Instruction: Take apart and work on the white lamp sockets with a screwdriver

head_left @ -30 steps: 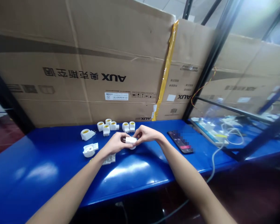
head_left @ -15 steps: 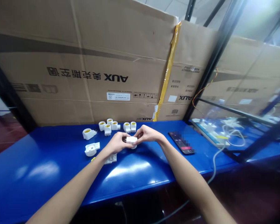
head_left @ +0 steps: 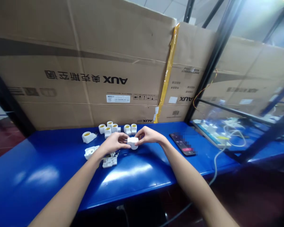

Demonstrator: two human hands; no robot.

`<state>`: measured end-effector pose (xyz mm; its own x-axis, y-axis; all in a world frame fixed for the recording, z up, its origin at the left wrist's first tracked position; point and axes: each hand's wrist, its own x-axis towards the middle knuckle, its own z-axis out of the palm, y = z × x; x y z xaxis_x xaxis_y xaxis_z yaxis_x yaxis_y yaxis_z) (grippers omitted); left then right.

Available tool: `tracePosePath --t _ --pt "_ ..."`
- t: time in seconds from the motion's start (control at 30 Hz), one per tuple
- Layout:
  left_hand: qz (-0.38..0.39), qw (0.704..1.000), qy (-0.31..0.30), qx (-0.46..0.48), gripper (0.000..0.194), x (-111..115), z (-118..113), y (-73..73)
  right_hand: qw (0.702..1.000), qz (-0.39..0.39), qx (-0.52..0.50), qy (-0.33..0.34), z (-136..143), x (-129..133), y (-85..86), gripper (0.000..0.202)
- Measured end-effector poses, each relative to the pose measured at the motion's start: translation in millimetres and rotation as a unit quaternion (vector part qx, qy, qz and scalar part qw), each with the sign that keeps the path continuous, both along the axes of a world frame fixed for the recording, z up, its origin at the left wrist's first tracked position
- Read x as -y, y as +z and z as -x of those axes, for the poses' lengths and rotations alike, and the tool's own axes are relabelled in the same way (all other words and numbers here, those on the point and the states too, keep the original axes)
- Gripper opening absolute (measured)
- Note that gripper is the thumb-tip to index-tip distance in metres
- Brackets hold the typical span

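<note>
A white plug-in lamp holder [head_left: 133,143] is held just above the blue table, its metal prongs pointing left. My right hand [head_left: 146,135] pinches its right side between thumb and fingers. On the other side, my left hand [head_left: 115,142] is closed around the prong end, thumb below and fingers above. Beneath my left wrist lie an opened white housing part [head_left: 110,161] and small metal pieces, partly covered. Another open white shell [head_left: 91,152] lies left of that wrist.
Several white lamp holders with yellow insides [head_left: 108,130] stand behind my hands, and one more [head_left: 88,136] lies to the left. A phone [head_left: 182,144] rests at the right. Farther right are a power strip [head_left: 211,134] and cables. Large cartons [head_left: 104,110] line the back.
The lamp holder has turned, showing more of its rounded body. My left hand has shifted slightly left, its fingers spread wider, uncovering more of the housing part below.
</note>
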<state>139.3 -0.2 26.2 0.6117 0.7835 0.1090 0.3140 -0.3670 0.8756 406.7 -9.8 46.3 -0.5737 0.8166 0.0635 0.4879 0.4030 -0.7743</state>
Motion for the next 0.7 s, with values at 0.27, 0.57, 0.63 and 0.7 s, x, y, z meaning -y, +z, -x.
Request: tracePosePath --t 0.27,0.57,0.63,0.7 --pt "0.043 0.998 -0.017 0.035 0.043 1.1 -5.3 -7.5 1.0 0.012 0.0 0.01 1.3 -2.2 -2.9 0.05" --pt "0.057 0.997 -0.009 0.056 0.045 3.3 -6.4 -1.8 1.0 0.014 -0.008 -0.005 -0.3 -0.3 -1.7 0.048" --pt "0.06 0.997 -0.008 0.058 0.044 2.8 -5.8 -1.7 0.999 0.036 -0.026 -0.017 0.9 0.4 -2.0 0.051" --pt "0.08 0.995 -0.011 0.065 0.044 2.7 -5.4 -2.4 0.997 0.057 -0.049 -0.03 2.4 1.6 -1.7 0.052"
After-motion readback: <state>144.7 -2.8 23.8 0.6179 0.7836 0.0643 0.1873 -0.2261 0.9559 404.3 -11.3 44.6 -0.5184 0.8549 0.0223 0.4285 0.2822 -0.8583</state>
